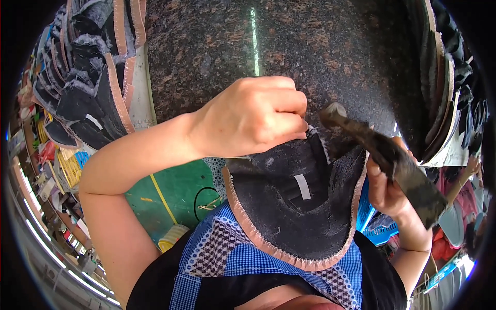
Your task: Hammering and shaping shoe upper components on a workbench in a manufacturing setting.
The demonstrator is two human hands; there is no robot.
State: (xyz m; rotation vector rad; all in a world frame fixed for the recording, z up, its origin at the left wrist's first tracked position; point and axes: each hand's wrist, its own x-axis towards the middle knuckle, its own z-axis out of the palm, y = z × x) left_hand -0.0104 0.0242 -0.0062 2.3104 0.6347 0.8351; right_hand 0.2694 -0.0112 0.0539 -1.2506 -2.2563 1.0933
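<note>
A black shoe upper point(279, 212) with a pale stitched tan edge and a small white label inside lies at the near edge of the table, in front of my blue checked apron point(248, 256). My left hand point(258, 116) is closed, fingertips pinching the far edge of the upper. At the upper's right side, my right hand point(385, 183) is wrapped round a dark, worn hammer point(380, 150). The hammer's round face points up and left over the table, and its broad flat end points down and right. Part of the right hand is hidden behind the hammer.
The speckled dark stone tabletop point(201, 57) reaches away ahead. Stacked black uppers with tan edges stand at left point(98, 88) and more black uppers at right point(439, 93). Below are a green surface point(150, 201) and a blue plastic basket point(380, 235). Another person's arm point(460, 183) shows at far right.
</note>
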